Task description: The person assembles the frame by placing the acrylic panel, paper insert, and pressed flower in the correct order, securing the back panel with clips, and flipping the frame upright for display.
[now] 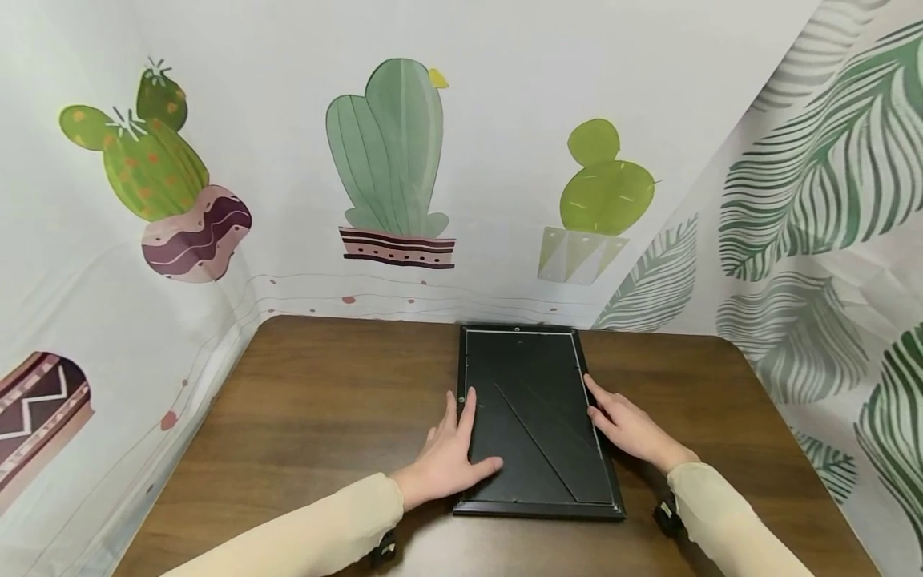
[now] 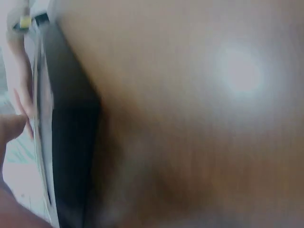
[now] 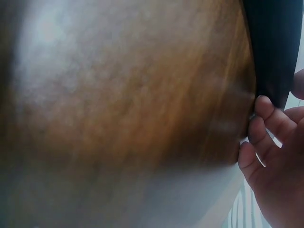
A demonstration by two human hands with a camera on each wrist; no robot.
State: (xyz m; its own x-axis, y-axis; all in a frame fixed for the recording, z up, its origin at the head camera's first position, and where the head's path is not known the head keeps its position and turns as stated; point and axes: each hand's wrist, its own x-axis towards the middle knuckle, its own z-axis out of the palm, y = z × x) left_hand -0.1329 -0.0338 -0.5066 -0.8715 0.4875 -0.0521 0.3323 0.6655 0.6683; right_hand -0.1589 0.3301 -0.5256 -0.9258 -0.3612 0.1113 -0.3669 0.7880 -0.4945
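Observation:
A black picture frame lies back side up on the table, its backing board showing a slanted stand flap. My left hand rests at its left edge, fingers spread along the rim and thumb over the backing. At the right edge, my right hand touches the side with its fingertips, thumb near the top of the rim. From the left wrist, the frame's dark side appears with my left thumb beside it. In the right wrist view, several fingertips of my right hand sit against the frame's side.
The brown wooden table extends to both sides of the frame. Behind it hangs a white cloth printed with cacti and leaves, and the frame's far end comes close to it. Dark wrist devices sit under the sleeves.

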